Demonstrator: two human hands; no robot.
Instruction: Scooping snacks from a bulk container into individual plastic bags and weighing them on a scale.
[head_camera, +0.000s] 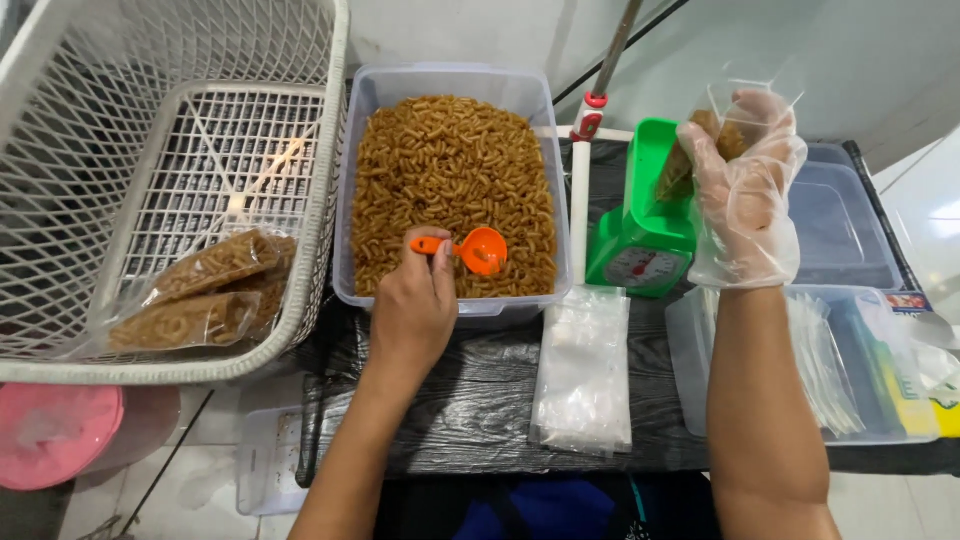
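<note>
My left hand (412, 305) grips the handle of a small orange scoop (478, 249), which rests in brown curled snack pieces filling a clear plastic tub (452, 300). My right hand (742, 195), in a thin clear glove, holds a small clear plastic bag (722, 128) partly filled with the same snack. The bag hangs just above the green kitchen scale (640, 235), to the right of the tub.
A white wire basket (150, 200) at left holds filled snack bags (205, 290). A stack of empty clear bags (583, 370) lies on the dark table. Clear lidded boxes (850, 230) and a tray of bags (830, 370) sit at right. A pink stool (55, 430) is lower left.
</note>
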